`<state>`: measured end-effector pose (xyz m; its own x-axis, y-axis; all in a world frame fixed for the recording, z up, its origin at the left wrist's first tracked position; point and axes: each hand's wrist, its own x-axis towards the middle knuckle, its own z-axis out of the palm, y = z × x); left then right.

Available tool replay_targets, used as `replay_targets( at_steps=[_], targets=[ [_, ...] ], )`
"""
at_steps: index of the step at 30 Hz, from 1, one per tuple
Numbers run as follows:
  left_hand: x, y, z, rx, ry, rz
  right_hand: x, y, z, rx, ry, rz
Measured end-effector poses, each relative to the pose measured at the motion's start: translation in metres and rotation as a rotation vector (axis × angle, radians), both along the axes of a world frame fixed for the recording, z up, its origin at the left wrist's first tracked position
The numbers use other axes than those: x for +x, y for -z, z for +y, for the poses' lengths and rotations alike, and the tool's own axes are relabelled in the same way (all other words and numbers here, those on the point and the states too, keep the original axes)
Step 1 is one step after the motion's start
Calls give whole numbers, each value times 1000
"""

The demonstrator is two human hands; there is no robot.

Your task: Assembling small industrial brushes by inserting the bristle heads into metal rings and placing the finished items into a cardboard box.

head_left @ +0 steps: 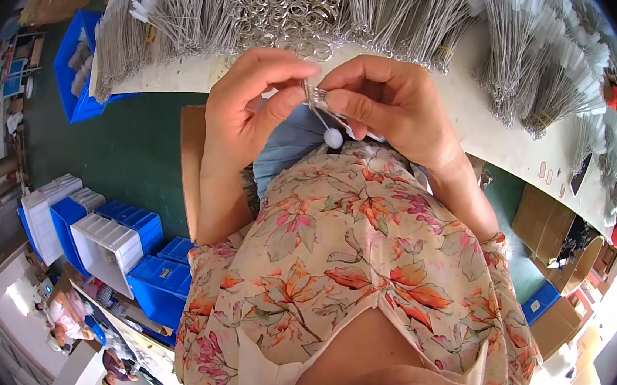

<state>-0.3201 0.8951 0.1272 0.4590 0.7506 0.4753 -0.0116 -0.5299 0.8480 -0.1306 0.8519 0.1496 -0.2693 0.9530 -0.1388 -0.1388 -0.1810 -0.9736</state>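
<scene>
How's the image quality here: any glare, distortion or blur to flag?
Head view: fisheye bends the table edge, corners go black; glare washes out the lower right; left hand and right hand are well lit and fairly clear, but the small metal parts they pinch are hard to resolve.

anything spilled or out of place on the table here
Nothing clearly stands out. The shiny silver metal rings lie in a loose heap, looking untidier than the bundled thin silver wire brushes with white tips beside them, but the heap rests on the cream tabletop with no visible spill off it.
</scene>
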Motion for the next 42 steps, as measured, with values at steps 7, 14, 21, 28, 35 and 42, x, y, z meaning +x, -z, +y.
replay_targets(
  at_steps=[7, 14, 21, 28, 35, 42],
  targets=[
    [-25, -1, -21, -564, -107, -348, -22, -5, 7, -76, -139, 63],
    [-58, -23, -50, -340, -412, 40, -61, -4, 31, 27, -338, 35],
    [-93, -30, -69, -517, -464, -368, -107, -6, 37, 121, -498, 25],
    [-111, -17, -80, -283, -654, -399, -144, -2, 37, 100, -591, 72],
    [-119, -3, -84, -467, -649, -1030, -185, 24, 34, 289, -527, 169],
    [-139, 10, -82, -483, -648, -1072, -218, 44, 37, 641, -393, 18]
  ],
)
